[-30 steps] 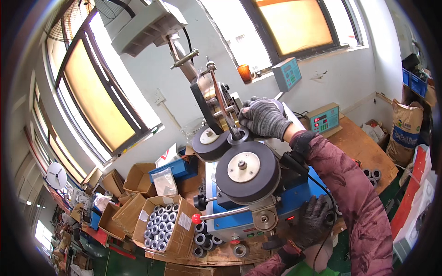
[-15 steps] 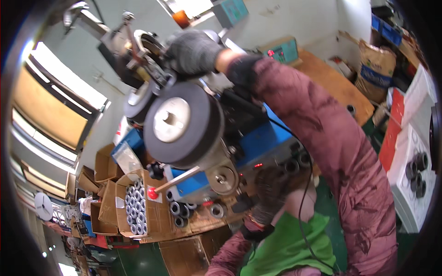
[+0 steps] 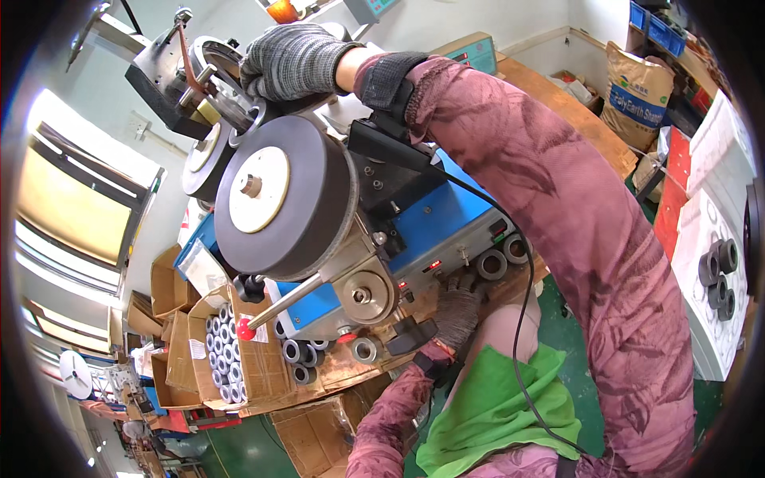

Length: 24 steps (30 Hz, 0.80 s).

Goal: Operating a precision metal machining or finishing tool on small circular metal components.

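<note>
My right hand (image 3: 296, 62), in a grey striped knit glove, reaches across to the far side of a grinding machine. Its fingers curl down behind the metal arm and spindle parts (image 3: 231, 107); whatever they hold is hidden. Just nearer stands a large dark grinding wheel (image 3: 291, 199) with a pale hub, and a smaller wheel (image 3: 205, 159) is to its left. My left hand (image 3: 457, 312), also gloved, rests low on the wooden bench, fingers stretched toward the machine's blue and grey housing (image 3: 446, 239). Beside its fingertips sit two dark-rimmed metal rings (image 3: 492, 264).
A metal lever with a red knob (image 3: 247, 329) juts out at front left. Beyond it, a cardboard box (image 3: 271, 366) holds many rings. Loose rings (image 3: 366, 349) lie on the bench. A black cable (image 3: 522, 319) hangs past my right arm. White trays (image 3: 709, 342) with dark rings stand at right.
The whole view has shifted, so the machine and both hands appear farther left and slightly higher. The picture is sharper. Against the machine, both hands stay in about the same places.
</note>
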Motion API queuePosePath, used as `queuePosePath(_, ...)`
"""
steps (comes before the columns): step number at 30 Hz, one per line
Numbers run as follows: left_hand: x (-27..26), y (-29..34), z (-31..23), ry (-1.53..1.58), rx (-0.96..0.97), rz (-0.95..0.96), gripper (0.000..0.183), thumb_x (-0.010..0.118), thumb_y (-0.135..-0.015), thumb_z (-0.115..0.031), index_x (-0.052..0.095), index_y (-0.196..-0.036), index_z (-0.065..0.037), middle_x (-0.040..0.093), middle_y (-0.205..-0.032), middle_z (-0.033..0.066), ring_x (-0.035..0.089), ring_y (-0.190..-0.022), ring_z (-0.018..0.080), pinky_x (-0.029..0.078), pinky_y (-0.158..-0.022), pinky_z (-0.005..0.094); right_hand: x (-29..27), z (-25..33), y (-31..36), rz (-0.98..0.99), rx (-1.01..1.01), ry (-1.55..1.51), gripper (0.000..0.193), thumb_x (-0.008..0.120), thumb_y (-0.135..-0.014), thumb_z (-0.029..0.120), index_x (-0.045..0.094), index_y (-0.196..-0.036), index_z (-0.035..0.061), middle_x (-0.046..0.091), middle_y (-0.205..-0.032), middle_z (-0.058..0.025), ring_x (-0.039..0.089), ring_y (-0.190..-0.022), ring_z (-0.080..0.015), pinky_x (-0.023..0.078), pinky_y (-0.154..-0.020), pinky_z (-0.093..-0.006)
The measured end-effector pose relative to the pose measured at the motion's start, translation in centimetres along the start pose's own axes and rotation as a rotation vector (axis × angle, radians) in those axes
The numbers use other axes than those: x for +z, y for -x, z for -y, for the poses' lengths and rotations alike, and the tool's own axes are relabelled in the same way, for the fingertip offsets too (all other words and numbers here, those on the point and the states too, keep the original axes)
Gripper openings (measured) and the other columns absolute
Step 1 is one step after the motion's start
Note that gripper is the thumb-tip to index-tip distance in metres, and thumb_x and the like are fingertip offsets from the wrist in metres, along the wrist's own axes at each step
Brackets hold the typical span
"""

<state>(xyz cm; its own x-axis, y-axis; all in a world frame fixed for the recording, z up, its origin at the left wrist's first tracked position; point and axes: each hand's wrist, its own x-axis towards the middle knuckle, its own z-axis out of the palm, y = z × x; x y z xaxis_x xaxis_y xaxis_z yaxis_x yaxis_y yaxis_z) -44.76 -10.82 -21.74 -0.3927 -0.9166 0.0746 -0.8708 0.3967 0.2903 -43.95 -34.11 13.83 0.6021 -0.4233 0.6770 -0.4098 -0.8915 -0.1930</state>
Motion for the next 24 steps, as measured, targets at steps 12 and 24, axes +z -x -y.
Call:
queuePosePath(12,0.8,2.1,0.4,-0.026,-0.125,-0.06,0.04,0.059,-0.075,-0.025,0.06,-0.111,-0.008,0.051,-0.11,0.0207,0.046,-0.108,0.0388,0.036,-0.094,0.0504,0.2,-0.7,0.3,-0.064,-0.038,-0.016,0.022,0.058,-0.079,0.027,0.071,-0.093,0.0179,0.068,-0.087,-0.0116,0.065,-0.085,-0.0304,0.05,-0.077,-0.0384)
queuePosePath(24,-12.0,5.4,-8.0,0.842,-0.021,-0.187,0.022,0.061,-0.079,0.0,0.058,-0.1,-0.004,0.061,-0.095,0.0098,0.06,-0.086,0.0287,0.048,-0.074,0.0365,-0.2,-1.1,0.9,-0.06,-0.05,-0.022,0.02,0.058,-0.078,0.024,0.07,-0.092,0.0151,0.066,-0.09,-0.0105,0.063,-0.087,-0.0289,0.049,-0.081,-0.0379)
